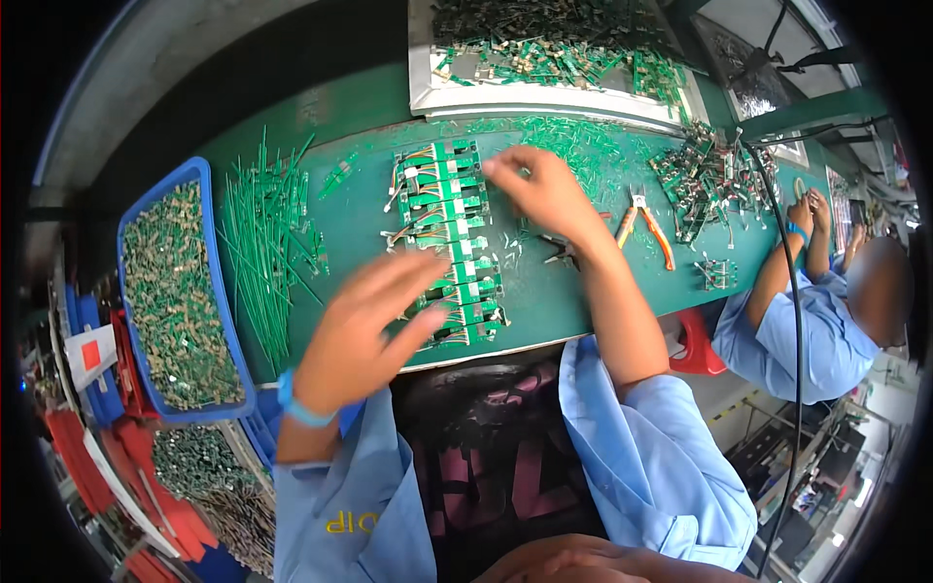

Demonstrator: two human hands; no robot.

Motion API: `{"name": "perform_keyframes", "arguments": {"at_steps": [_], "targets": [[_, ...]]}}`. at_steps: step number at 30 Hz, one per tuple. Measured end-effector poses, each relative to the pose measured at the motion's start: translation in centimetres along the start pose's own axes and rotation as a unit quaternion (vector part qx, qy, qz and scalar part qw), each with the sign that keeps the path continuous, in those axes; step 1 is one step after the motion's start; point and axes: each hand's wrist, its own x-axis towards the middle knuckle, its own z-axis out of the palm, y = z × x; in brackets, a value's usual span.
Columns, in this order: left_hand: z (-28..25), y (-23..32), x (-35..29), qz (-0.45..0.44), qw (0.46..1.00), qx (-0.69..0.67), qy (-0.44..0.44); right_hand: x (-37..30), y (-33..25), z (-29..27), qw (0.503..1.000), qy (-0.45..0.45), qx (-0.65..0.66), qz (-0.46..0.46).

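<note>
Green bench (352, 228): circuit boards (455, 209), likely brittle, grip edges; left hand (362, 325), 8 o'clock, wide; right hand (540, 191), 2 o'clock, grasp unclear

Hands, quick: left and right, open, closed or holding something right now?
Left hand: open, fingers spread over the circuit-board panel; nothing visibly held.
Right hand: fingers curled beside the panel; cannot tell whether it holds anything.

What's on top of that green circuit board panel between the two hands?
The circuit board panel carries thin coloured wires, dark parts and pale rectangles. The left hand covers some of its left edge, hiding whatever lies there.
</note>
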Motion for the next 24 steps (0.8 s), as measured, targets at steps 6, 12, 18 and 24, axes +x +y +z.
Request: {"name": "perform_keyframes", "arguments": {"at_steps": [6,12,18,24], "targets": [[7.1,-9.5,8.8,0.033,0.95,0.296,0.097,2.8,-0.4,2.0,0.995,-0.002,-0.093,-0.023],[7.6,-10.5,9.4,0.063,0.937,0.323,0.115,0.9,-4.5,3.8,0.929,0.17,-0.297,-0.143],[7.8,-10.3,9.1,0.053,0.955,0.252,0.147,-1.0,-2.8,0.3,0.915,-0.094,0.386,0.071],[8.0,-10.5,9.1,0.065,0.956,0.236,0.163,-1.7,-0.2,1.6,0.981,-0.066,0.159,0.089]]}}
